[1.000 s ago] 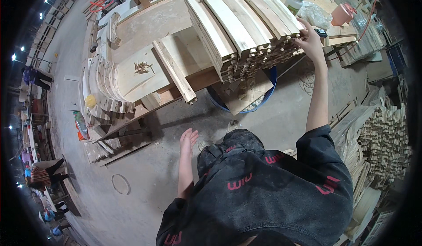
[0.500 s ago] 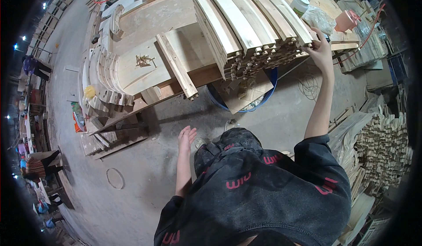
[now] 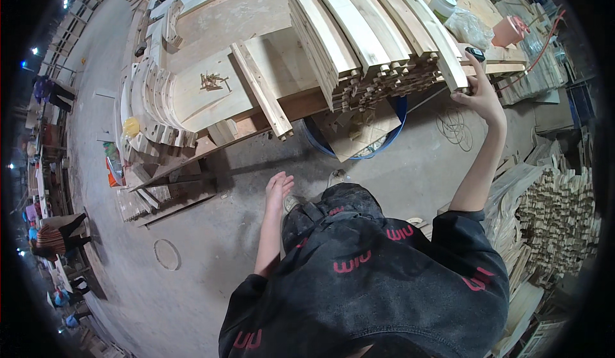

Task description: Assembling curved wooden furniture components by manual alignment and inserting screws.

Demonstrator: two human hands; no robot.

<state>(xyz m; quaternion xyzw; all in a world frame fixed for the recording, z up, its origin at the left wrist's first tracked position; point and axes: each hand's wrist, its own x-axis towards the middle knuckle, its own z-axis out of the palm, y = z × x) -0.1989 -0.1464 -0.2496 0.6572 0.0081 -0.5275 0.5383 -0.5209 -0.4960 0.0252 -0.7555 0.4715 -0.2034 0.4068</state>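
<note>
My right hand (image 3: 485, 100) is closed around the near end of a curved wooden slat (image 3: 444, 52), the rightmost of the top layer. The slat's end sticks out toward me past its neighbours. A tall stack of similar slats (image 3: 338, 30), with round tenons on their near ends, stands on the workbench (image 3: 282, 49). My left hand (image 3: 278, 188) hangs in the air in front of my body, fingers stretched out, holding nothing. Left of the stack, one straight wooden rail (image 3: 261, 91) lies across the bench and overhangs its near edge. Small brass-coloured fasteners (image 3: 213, 82) lie in a pile beside it.
Curved wooden pieces (image 3: 163, 98) stand in a row at the bench's left end. White jars (image 3: 442, 4), a plastic bag (image 3: 469, 27) and a pink container (image 3: 510, 31) sit at its right. A blue tub (image 3: 398, 127) stands below. Stacked wood (image 3: 557, 220) lies on my right.
My right hand has moved toward me and slightly right, drawing the rightmost slat's end out from the stack. The left hand has shifted slightly right and stays empty.
</note>
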